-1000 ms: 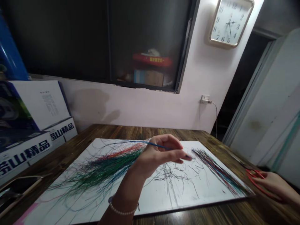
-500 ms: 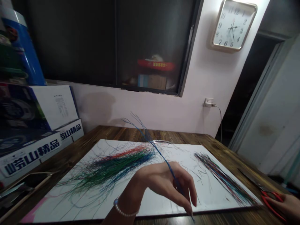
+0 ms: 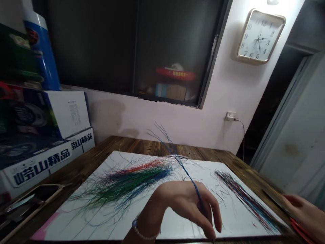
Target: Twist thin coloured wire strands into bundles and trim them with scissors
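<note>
The table is dark grained wood, the board smooth white. At nine o'clock the boxes are glossy cardboard; the strands are fine and shiny, and the scissors at four o'clock have red plastic handles

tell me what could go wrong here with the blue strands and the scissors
1. The left hand pinches the thin blue strands only near their lower end. The splayed tips might slip free and fall into the loose pile on the white board.
2. The right hand holds the red scissors close to the sorted bundle. A careless sweep could scatter it.
</note>
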`<state>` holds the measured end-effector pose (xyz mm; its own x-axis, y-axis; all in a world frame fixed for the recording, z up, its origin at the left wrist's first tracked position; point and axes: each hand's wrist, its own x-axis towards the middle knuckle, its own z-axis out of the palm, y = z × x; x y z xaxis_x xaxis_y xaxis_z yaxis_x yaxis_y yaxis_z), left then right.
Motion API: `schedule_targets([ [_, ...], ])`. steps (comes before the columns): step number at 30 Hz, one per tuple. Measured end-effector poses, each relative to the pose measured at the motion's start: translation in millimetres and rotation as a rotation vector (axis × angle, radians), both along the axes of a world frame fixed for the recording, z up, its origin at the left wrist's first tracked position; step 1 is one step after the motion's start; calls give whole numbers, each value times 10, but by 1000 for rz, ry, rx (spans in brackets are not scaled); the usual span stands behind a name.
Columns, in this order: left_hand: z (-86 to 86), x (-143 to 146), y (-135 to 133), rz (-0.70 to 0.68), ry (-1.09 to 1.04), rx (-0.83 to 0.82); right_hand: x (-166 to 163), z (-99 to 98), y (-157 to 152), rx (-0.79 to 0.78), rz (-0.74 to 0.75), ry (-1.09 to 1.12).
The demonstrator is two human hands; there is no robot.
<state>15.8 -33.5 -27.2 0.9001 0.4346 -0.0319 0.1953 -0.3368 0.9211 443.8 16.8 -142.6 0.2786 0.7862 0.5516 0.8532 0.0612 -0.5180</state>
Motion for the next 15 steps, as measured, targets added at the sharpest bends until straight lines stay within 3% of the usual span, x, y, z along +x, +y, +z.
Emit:
schedule_targets([
  [3, -75, 12, 38, 201, 145, 176, -852, 388, -212, -151, 459, 84],
  [5, -100, 6, 47, 317, 217, 236, -1451, 635, -432, -118, 666, 53],
  [10, -91, -33, 57, 399, 259, 266, -2478, 1078, -744, -136, 933, 155],
  [15, -29, -77, 47, 537, 347, 371, -2879, 1215, -510, 14, 993, 280],
])
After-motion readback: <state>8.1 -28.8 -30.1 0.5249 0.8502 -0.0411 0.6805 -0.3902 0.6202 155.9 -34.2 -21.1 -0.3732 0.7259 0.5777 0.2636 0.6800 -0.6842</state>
